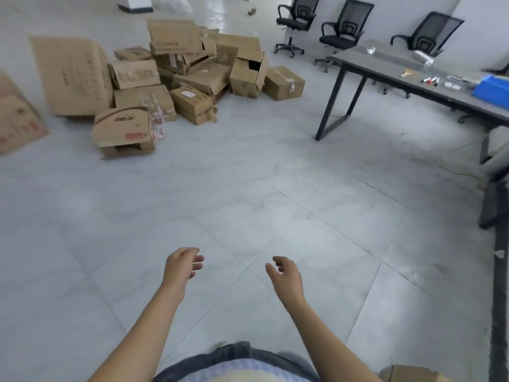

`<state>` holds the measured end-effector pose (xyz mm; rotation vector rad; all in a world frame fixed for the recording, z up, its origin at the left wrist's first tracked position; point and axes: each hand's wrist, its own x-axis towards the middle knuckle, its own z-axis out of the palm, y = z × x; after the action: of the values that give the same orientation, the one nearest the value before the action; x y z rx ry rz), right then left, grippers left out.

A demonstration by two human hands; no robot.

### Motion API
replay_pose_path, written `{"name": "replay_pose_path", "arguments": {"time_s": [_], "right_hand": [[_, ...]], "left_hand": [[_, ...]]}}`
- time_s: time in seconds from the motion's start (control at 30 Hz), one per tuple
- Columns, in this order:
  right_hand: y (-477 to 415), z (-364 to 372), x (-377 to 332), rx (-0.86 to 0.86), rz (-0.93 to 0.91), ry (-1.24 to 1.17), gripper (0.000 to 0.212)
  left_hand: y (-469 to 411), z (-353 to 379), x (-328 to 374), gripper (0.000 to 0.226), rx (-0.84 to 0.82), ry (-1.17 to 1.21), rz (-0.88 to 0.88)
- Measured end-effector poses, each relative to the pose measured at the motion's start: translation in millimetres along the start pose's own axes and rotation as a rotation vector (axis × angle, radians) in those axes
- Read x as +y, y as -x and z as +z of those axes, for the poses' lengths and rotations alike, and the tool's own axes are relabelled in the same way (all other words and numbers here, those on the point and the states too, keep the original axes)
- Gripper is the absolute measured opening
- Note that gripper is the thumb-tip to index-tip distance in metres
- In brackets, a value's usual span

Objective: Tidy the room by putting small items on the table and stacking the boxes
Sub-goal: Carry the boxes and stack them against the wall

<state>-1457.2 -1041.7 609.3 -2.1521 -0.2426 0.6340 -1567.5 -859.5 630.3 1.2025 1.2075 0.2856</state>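
Both hands, left hand (184, 262) and right hand (284, 274), hang low at frame bottom-center w/ fingers loosely curled, holding nothing, probably readied for a pickup. Cardboard boxes (176, 78) sit jumbled in a heap upper left, not yet stacked, well apart from hands. Table (385, 68) at upper right carries small items (431, 79) near its far end, beside a blue bin (493, 85).
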Motion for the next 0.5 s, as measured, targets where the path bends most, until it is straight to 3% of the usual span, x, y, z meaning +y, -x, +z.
{"name": "replay_pose_path", "arguments": {"time_s": [0.2, 0.5], "right_hand": [[-22.0, 33.1, -22.1, -0.085, -0.036, 0.121, 0.037], [-90.1, 44.5, -44.8, -0.142, -0.023, 0.102, 0.037]], "left_hand": [[-24.5, -31.4, -6.4, 0.009, 0.100, 0.063, -0.124], [-69.3, -21.4, 19.0, 0.007, 0.170, 0.052, -0.161]]}}
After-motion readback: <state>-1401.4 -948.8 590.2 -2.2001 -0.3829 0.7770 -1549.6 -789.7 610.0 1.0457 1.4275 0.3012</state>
